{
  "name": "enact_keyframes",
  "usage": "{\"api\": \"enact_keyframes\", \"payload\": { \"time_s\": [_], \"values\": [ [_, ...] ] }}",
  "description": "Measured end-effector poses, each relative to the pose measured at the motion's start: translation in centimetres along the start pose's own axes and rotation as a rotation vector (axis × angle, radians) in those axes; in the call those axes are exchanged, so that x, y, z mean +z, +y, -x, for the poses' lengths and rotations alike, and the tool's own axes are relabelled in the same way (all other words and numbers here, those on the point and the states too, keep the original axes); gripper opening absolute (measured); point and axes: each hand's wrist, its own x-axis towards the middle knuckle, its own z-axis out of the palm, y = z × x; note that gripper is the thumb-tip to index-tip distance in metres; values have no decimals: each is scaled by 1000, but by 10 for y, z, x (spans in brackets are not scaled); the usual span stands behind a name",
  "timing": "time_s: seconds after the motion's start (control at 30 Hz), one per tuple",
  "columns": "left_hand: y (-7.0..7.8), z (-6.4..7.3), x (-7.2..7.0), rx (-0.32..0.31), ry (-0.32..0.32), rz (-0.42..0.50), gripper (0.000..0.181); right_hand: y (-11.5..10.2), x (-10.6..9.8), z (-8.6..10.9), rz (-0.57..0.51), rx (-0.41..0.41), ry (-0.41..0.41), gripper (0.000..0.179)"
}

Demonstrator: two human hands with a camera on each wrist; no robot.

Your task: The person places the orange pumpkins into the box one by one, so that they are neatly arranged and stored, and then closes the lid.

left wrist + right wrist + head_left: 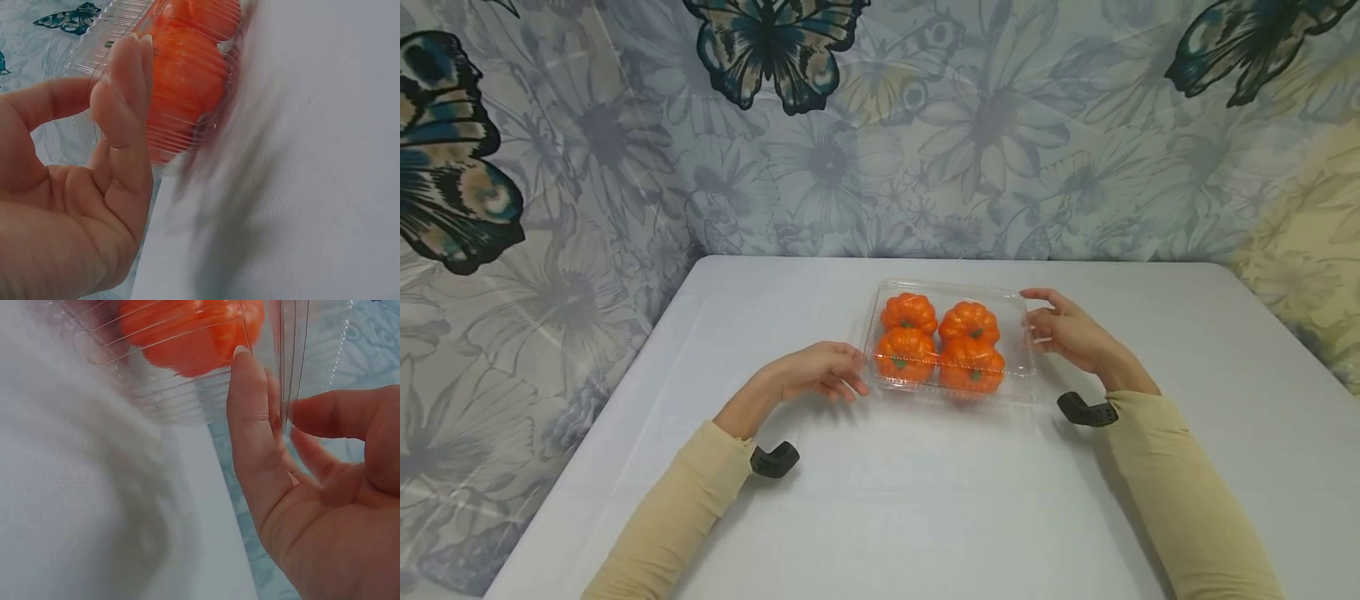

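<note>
A clear plastic clamshell box holds several small orange pumpkins, ribbed and with greenish stems. At the box's left side, my left hand pinches the thin edge between thumb and fingers. On the opposite side my right hand grips the rim, its thumb on the outside. The right wrist view shows the layered plastic rim between that thumb and the fingers. Through the ribbed wall in the left wrist view, a pumpkin shows. Whether the box touches the table or hangs just above it, I cannot tell.
A white-covered table lies under the box and both forearms. Behind it stands a flowered backdrop with butterfly prints. Each sleeve cuff has a black wrist device, one left and one right.
</note>
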Motion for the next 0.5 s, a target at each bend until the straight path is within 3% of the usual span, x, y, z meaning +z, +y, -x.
{"api": "enact_keyframes", "payload": {
  "time_s": [0.1, 0.23, 0.5],
  "values": [
    [-3, 0, 1, 6, -7, 49, 26, 0, 2, 3, 41, 53, -2, 55],
    [-4, 1, 3, 21, -7, 100, 40, -4, 4, 16, 83, 118, -31, 63],
    [-4, 6, 6, 25, 16, 133, 39, -4, 13, 58, 9, 208, -110, 63]
  ]
}}
